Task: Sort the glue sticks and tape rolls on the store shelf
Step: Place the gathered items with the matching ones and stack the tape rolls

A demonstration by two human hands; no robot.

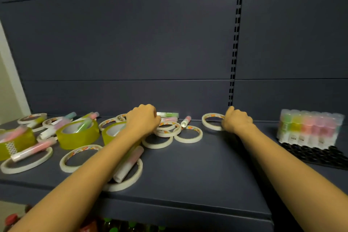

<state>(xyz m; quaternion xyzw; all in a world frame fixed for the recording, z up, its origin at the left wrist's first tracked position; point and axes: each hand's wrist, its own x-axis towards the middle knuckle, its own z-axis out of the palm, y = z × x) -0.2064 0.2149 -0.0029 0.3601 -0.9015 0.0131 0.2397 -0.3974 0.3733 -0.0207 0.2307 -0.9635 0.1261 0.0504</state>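
Plainly, a dark blue shelf (207, 167) meets matching slotted back panels (131, 43).

dim, even light with soft shadows; wide-angle bending at the edges; the glue stick pack (308, 128) at right is blurred.

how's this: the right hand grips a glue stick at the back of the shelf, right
Not quite: the head view shows the right hand gripping a white tape roll, not a glue stick, at the back of the shelf.
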